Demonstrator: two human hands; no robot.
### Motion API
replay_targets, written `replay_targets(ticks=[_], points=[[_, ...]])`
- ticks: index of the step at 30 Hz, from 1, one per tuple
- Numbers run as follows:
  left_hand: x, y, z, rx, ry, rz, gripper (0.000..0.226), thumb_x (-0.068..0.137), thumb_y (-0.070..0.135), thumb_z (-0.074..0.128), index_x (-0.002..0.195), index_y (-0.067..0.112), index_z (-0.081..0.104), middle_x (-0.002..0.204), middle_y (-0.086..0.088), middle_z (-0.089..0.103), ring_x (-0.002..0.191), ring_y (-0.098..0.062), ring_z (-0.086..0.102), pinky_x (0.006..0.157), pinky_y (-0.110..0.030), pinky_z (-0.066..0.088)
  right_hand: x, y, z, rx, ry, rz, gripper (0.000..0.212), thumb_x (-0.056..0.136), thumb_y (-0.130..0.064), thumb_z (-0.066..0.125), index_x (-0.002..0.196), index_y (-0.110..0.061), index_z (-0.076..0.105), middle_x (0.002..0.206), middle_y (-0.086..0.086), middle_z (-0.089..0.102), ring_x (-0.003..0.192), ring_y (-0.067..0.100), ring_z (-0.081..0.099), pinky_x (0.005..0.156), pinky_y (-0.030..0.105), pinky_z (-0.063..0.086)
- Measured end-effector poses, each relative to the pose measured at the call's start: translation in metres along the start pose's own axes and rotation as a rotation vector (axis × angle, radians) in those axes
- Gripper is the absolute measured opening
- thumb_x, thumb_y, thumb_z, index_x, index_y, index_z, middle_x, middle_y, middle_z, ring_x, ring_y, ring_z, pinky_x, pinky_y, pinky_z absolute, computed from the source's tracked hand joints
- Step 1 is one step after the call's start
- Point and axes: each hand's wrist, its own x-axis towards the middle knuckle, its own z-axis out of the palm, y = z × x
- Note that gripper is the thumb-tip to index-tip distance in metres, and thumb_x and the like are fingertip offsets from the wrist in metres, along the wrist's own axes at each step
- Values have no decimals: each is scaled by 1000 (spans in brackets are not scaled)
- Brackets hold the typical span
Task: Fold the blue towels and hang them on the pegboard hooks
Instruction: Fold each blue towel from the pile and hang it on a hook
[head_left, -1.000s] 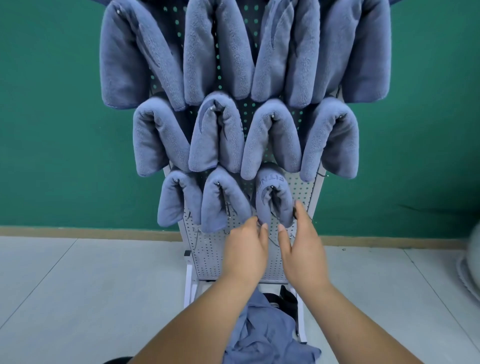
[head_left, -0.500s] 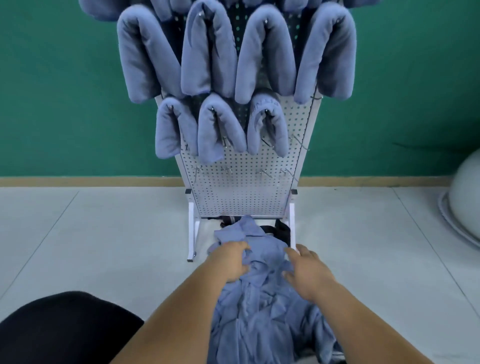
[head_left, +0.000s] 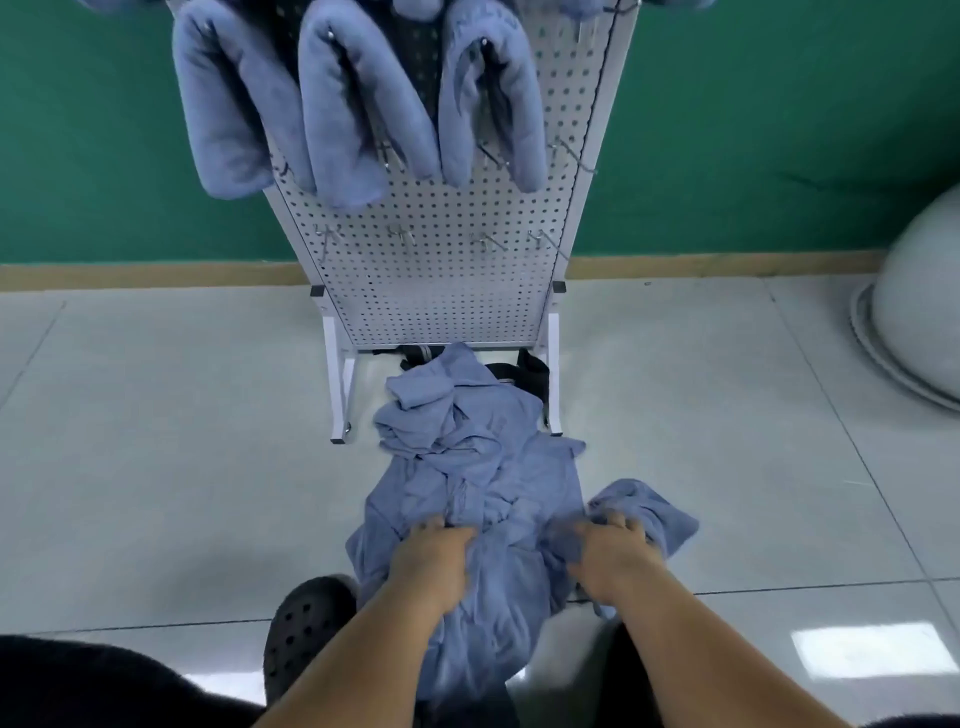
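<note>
Left hand and right hand each clutch a bunch of cloth in the blue towels heaped on the floor at the foot of the pegboard. Soft, light, floppy, probably tangled: better to find one towel's corners.

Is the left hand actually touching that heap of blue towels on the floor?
Touching. The head view shows the left hand with fingers curled into the towel pile.

dusty blue towels; white pegboard dotted with holes; green wall, tan baseboard, pale grey floor tiles; black perforated shoe.
</note>
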Motion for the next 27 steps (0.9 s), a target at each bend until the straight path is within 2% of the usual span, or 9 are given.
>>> replay_targets(ticks=[6, 9, 11, 13, 15, 18, 21, 25, 27], points=[[11, 25, -7, -8, 206, 17, 47, 96, 28, 61, 141, 37, 54, 142, -2, 38, 134, -28, 38, 103, -41, 48, 25, 21, 49, 74, -38, 169, 94, 80, -58, 63, 163, -46, 20, 174, 5, 0, 160, 34, 5, 125, 51, 27], [11, 35, -5, -68, 197, 67, 47, 98, 31, 61, 145, 37, 53, 142, 0, 39, 135, -25, 38, 103, -38, 48, 34, 27, 59, 282, 50, 217, 72, 90, -47, 62, 157, -34, 39, 169, 10, 18, 155, 37, 23, 122, 47, 33], [10, 40, -4, -76, 177, 97, 50, 98, 32, 61, 147, 36, 52, 143, 2, 41, 137, -23, 37, 103, -36, 47, 28, 28, 48, 488, 71, 165, 61, 96, -47, 64, 152, -29, 48, 165, 1, 35, 152, 29, 32, 123, 39, 29], [10, 45, -3, -78, 139, 135, 52, 98, 33, 62, 149, 36, 51, 146, 4, 45, 138, -22, 37, 107, -36, 46, 14, 29, 27, 576, 31, 117, 50, 99, -39, 65, 145, -24, 57, 155, 0, 52, 144, 23, 47, 117, 30, 36], [9, 51, -4, -95, 95, 184, 55, 97, 37, 65, 150, 36, 50, 149, 4, 48, 140, -23, 39, 112, -38, 43, 1, 31, 13, 624, 136, 84, 37, 98, -18, 65, 134, -16, 66, 136, 10, 66, 127, 28, 62, 100, 28, 49], [7, 64, -11, -184, 97, 233, 59, 93, 43, 70, 149, 36, 50, 150, 6, 53, 141, -21, 44, 114, -39, 43, -15, 30, -1, 716, 347, 22, 27, 90, -7, 63, 110, -20, 76, 112, 9, 76, 104, 31, 72, 76, 18, 52], [3, 78, -25, -379, 90, 250, 64, 89, 46, 75, 148, 35, 52, 144, 9, 61, 134, -18, 56, 110, -38, 48, -31, 21, -26, 909, 477, -62, 26, 84, -5, 71, 87, -31, 78, 92, -8, 78, 85, 13, 74, 83, 29, 59], [-9, 90, -59, -485, 207, 232, 48, 95, 36, 71, 141, 33, 58, 125, 4, 71, 111, -20, 68, 92, -34, 56, -55, 16, -67, 939, 592, -255, 17, 87, -22, 83, 88, -36, 74, 83, -11, 73, 77, 3, 68, 66, 9, 47], [-13, 90, -83, -479, 311, 229, 25, 98, 34, 67, 123, 33, 67, 110, 3, 73, 100, -20, 68, 85, -33, 55, -64, 18, -90, 891, 626, -301, 13, 91, -26, 80, 92, -36, 72, 83, -10, 73, 76, 5, 67, 61, 10, 45]])
